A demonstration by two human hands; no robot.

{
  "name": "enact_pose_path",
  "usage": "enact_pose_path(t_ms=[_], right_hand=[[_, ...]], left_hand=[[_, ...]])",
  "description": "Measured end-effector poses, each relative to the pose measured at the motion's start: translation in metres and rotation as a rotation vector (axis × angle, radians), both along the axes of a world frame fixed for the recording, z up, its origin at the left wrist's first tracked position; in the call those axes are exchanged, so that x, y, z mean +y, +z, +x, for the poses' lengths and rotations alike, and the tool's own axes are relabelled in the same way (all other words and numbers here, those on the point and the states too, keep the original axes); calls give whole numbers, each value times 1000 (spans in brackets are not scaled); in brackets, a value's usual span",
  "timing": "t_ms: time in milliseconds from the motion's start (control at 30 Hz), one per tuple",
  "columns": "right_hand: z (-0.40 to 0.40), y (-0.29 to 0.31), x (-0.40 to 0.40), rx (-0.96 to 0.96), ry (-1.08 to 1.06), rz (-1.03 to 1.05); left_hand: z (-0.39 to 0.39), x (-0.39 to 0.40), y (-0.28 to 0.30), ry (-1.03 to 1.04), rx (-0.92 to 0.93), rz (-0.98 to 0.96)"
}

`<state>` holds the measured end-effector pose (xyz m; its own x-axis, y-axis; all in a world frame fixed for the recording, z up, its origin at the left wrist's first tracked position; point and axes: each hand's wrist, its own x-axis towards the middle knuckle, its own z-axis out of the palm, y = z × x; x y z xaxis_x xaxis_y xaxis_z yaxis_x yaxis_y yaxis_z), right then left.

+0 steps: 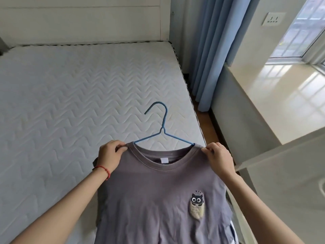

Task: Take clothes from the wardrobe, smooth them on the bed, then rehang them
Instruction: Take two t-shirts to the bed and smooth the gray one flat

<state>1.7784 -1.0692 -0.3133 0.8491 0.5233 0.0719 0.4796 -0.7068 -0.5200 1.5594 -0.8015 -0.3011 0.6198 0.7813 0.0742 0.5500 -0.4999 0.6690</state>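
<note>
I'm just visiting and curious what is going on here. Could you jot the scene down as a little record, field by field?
garment: grey T-shirt with a cat patch on the chest
hanger: blue wire hanger, its arms inside the neck opening, hook pointing up and away
left hand: left hand pinches the shirt's shoulder by the collar
right hand: right hand pinches the other shoulder
surface: bare quilted mattress
surroundings: blue curtain, window sill

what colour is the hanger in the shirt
The hanger is blue, clearest in the head view against the white mattress.
</note>
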Motion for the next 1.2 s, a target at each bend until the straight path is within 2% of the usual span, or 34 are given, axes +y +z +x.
enact_pose_path(t_ms=[133,233,367,567,733,833,933,1000,1200], right_hand=[[30,-65,46,-53,-5,-34],[20,-113,57,29,17,-136],[-14,-157,17,80,23,-117],[-32,-198,-63,110,-258,-98],[-9,-208,-87,341,-452,-29],[9,-213,-85,444,-433,26],[20,-225,-83,688,-544,59],[18,-234,-84,773,-608,37],[5,-235,-93,381,-811,65]], left_hand=[[28,28,-66,53,42,94],[26,12,-111,52,183,168],[-9,-49,-163,-106,378,160],[-47,-127,-209,-332,652,74],[-61,-147,-243,-393,773,-10],[-63,-146,-254,-401,712,25],[-64,-146,-259,-387,656,54],[-62,-147,-259,-390,649,60],[-62,-146,-259,-394,633,79]])
